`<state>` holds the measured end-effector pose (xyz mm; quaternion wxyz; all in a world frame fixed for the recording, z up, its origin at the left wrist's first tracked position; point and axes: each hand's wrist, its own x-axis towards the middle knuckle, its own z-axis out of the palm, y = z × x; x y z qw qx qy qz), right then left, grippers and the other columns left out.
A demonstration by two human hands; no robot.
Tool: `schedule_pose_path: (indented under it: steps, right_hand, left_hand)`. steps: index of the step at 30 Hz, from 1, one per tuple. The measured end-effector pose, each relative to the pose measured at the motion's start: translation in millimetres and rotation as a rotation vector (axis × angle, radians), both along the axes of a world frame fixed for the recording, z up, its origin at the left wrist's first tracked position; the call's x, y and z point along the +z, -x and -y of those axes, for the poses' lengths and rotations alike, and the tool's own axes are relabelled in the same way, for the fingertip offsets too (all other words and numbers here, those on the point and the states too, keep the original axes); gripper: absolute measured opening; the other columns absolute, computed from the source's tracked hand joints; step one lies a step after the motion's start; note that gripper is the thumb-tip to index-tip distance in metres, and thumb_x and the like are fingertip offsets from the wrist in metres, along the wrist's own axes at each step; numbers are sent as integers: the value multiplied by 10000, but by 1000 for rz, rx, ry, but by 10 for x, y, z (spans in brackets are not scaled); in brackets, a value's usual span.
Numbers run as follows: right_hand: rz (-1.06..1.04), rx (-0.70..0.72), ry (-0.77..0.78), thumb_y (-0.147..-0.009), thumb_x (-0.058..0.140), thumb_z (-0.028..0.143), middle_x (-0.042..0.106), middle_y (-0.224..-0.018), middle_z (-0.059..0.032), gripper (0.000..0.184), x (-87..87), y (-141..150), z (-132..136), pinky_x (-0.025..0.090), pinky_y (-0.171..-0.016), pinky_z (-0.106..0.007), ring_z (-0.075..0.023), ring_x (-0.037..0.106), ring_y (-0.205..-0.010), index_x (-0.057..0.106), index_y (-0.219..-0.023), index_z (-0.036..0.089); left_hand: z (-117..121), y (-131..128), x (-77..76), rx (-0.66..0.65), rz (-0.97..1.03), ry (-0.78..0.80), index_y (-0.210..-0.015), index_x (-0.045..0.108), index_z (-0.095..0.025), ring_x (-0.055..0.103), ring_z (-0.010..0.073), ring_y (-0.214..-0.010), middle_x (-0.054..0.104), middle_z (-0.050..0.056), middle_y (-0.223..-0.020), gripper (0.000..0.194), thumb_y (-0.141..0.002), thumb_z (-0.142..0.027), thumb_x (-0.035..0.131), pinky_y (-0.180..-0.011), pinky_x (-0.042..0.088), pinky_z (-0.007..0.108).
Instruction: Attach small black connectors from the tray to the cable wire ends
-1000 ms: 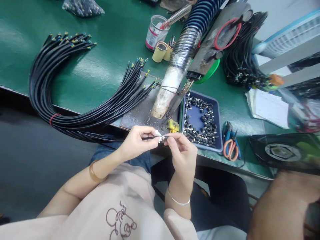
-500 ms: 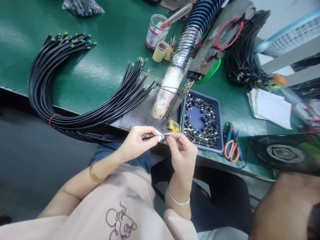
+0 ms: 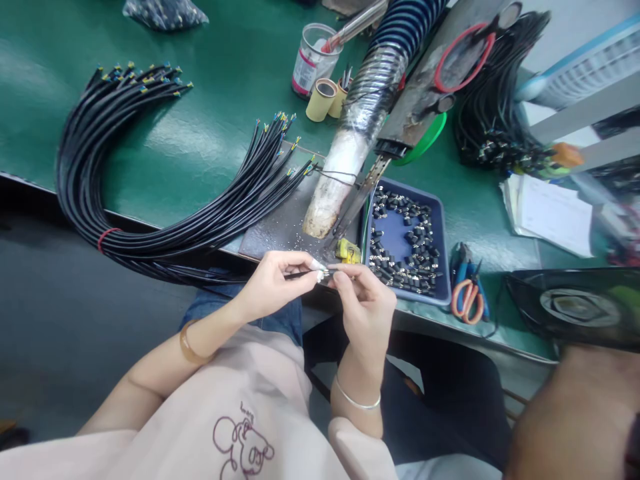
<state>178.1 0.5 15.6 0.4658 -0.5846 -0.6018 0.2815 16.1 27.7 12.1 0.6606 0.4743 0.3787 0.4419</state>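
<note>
My left hand [image 3: 275, 283] pinches the end of a black cable [image 3: 295, 274] between thumb and fingers, with white on its fingertips. Right beside it, my right hand [image 3: 367, 303] is closed on a small dark piece that looks like a black connector, mostly covered by the fingers. The two sets of fingertips meet at the cable end, where tiny metal parts show. To the left lies a bundle of black cables [image 3: 150, 243] with coloured wire ends, tied by a red band. A blue tray [image 3: 443, 267] of small black connectors [image 3: 425, 247] stands beyond my right hand.
A taped hose [image 3: 330, 180] and a metal arm [image 3: 395, 143] reach down over the bench before my hands. A yellow block [image 3: 349, 251] sits near the tray. Orange-handled pliers [image 3: 467, 300] lie right of it. A co-worker's blurred arm [image 3: 575, 413] is close on the right.
My hands keep the same pinched hold and have barely moved. The view has shifted slightly, and the co-worker's arm at the right has moved a little to the right.
</note>
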Motion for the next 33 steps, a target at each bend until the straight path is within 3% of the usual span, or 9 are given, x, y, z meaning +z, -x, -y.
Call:
schedule_pose_path:
  steps: [3, 6, 8, 10, 12, 16, 18, 21, 33]
  right_hand:
    - [92, -119, -134, -905, 670, 338, 679, -648, 13, 151, -17, 15, 19, 428, -453, -244, -111, 559, -471, 750, -855, 219]
    - [52, -388, -493, -925, 637, 409, 549, -555, 44, 194, 32, 62, 65, 311, -379, -259, -93, 410, -364, 721, -903, 235]
    - [-37, -459, -638, -914, 652, 383, 483, -526, 73, 139, 86, 84, 117, 286, -363, -252, -89, 387, -333, 685, -957, 255]
    - [-53, -415, -571, -915, 674, 312, 581, -573, 67, 130, 116, 80, 181, 299, -362, -239, -89, 456, -344, 662, -1033, 257]
    - [2, -357, -416, -934, 670, 244, 734, -732, 19, 146, 94, 52, 235, 387, -392, -239, -104, 583, -418, 660, -1079, 240]
    - [178, -227, -336, -905, 713, 174, 796, -890, -20, 96, -55, 11, 222, 631, -700, -313, -189, 780, -764, 699, -977, 235]
    - [238, -147, -381, -890, 723, 150, 799, -945, -23, 113, -113, 22, 158, 643, -803, -329, -197, 787, -881, 699, -946, 245]
    - [273, -97, -418, -896, 699, 138, 798, -1000, -34, 110, -144, 61, 57, 641, -826, -331, -195, 781, -941, 682, -915, 245]
    - [273, -127, -405, -904, 692, 189, 789, -988, -52, 79, -112, 100, -42, 655, -820, -373, -206, 776, -926, 665, -847, 237]
  left_hand:
    - [-32, -1, -1, 7, 21, 28, -697, 700, -128, 618, 130, -676, 706, 28, -693, 93, -734, -209, 727, -703, 529, 237]
    - [-55, -17, -1, 31, 13, 52, -686, 689, -130, 586, 117, -648, 687, 22, -675, 131, -736, -242, 737, -678, 501, 229]
    - [-67, -28, 3, 38, 4, 59, -689, 684, -133, 563, 110, -631, 674, 19, -668, 155, -745, -267, 737, -655, 481, 229]
    - [-79, -34, 7, 49, 5, 61, -682, 671, -137, 543, 102, -616, 656, 10, -661, 177, -747, -285, 742, -638, 461, 227]
    - [-92, -35, 12, 54, 11, 64, -671, 659, -140, 518, 92, -598, 632, -2, -647, 195, -741, -296, 753, -617, 442, 222]
    - [-120, -32, 24, 52, 21, 85, -679, 666, -140, 452, 74, -548, 591, -20, -603, 212, -728, -318, 771, -548, 396, 210]
    - [-133, -31, 33, 47, 31, 92, -668, 662, -138, 433, 64, -529, 576, -31, -588, 226, -716, -318, 791, -530, 382, 204]
    - [-153, -35, 42, 47, 47, 89, -650, 650, -138, 425, 53, -507, 555, -48, -561, 229, -708, -291, 810, -524, 387, 199]
    - [-201, -54, 41, 75, 70, 95, -662, 641, -140, 473, 66, -507, 543, -54, -544, 249, -700, -293, 833, -553, 428, 220]
